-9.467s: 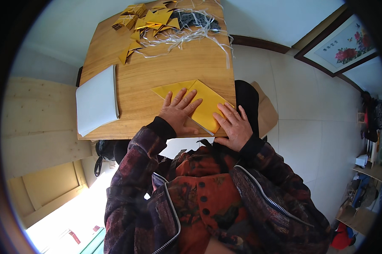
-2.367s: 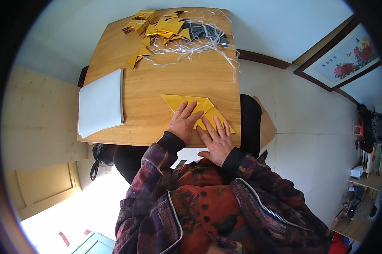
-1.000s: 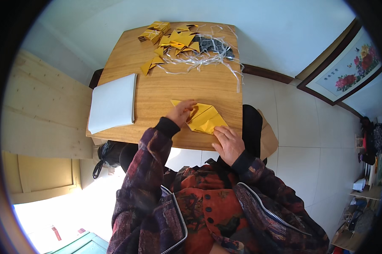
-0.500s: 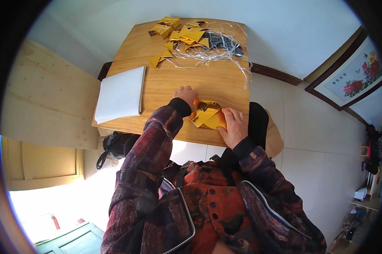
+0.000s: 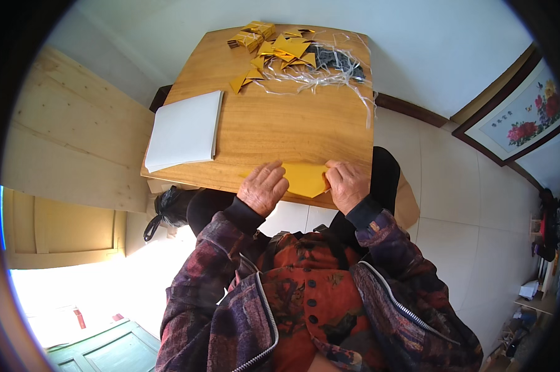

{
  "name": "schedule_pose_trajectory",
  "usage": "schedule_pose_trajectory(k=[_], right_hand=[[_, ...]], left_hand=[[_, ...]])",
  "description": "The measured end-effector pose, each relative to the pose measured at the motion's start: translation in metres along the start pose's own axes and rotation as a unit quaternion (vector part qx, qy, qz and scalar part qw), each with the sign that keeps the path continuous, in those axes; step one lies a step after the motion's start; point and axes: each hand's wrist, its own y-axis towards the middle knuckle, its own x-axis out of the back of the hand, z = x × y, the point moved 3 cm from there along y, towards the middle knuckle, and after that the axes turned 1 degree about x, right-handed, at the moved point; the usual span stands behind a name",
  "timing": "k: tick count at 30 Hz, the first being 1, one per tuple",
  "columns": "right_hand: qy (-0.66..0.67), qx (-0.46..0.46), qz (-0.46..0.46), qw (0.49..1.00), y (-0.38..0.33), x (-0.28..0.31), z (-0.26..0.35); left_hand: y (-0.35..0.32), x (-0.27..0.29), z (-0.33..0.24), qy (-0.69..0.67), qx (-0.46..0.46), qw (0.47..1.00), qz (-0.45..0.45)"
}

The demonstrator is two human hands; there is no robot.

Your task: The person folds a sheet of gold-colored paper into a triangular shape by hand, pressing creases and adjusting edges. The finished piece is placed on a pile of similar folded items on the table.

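A folded piece of gold paper (image 5: 306,178) lies at the near edge of the wooden table (image 5: 274,127). My left hand (image 5: 264,187) is at its left end, fingers closed over the paper. At the right end my right hand (image 5: 347,184) pinches the other side between thumb and fingers. The paper's upper face looks plain and matt gold, and both its ends are partly covered by my hands.
A stack of white paper (image 5: 185,131) lies at the table's left. Toward the back are folded gold pieces (image 5: 287,49), bundled gold packets (image 5: 253,35), white plastic strips (image 5: 314,79) and a dark grey crumpled thing (image 5: 336,60). A black bag (image 5: 168,209) sits below the left edge.
My left hand has come back toward the near edge and now grips the paper's left end. The paper shows a plain face instead of shiny folded flaps.
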Motion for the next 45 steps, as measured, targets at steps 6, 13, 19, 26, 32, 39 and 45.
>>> schedule_pose_trajectory(k=[6,13,19,26,32,39,45], right_hand=[[0.032,0.0,0.117,0.993,-0.023,-0.01,-0.004],[0.058,-0.04,0.248,0.966,-0.037,0.0,0.008],[0.086,-0.033,0.246,0.965,-0.039,-0.003,0.012],[0.184,-0.094,0.208,0.956,-0.036,0.0,0.004],[0.183,-0.067,0.172,0.966,-0.033,0.002,0.005],[0.144,-0.072,0.171,0.972,-0.033,0.0,0.007],[0.139,-0.077,0.189,0.969,-0.032,0.001,0.007]], left_hand=[[-0.04,-0.036,-0.01,-0.071,0.058,0.993,0.072],[-0.036,-0.035,-0.014,-0.033,0.048,0.993,0.104],[-0.03,-0.026,-0.014,-0.047,0.084,0.982,0.162],[0.003,-0.024,0.02,-0.192,0.17,0.934,0.249],[0.021,-0.043,0.042,-0.251,0.21,0.909,0.258],[0.024,-0.054,0.041,-0.243,0.242,0.903,0.259],[0.029,-0.054,0.041,-0.235,0.235,0.913,0.235]])
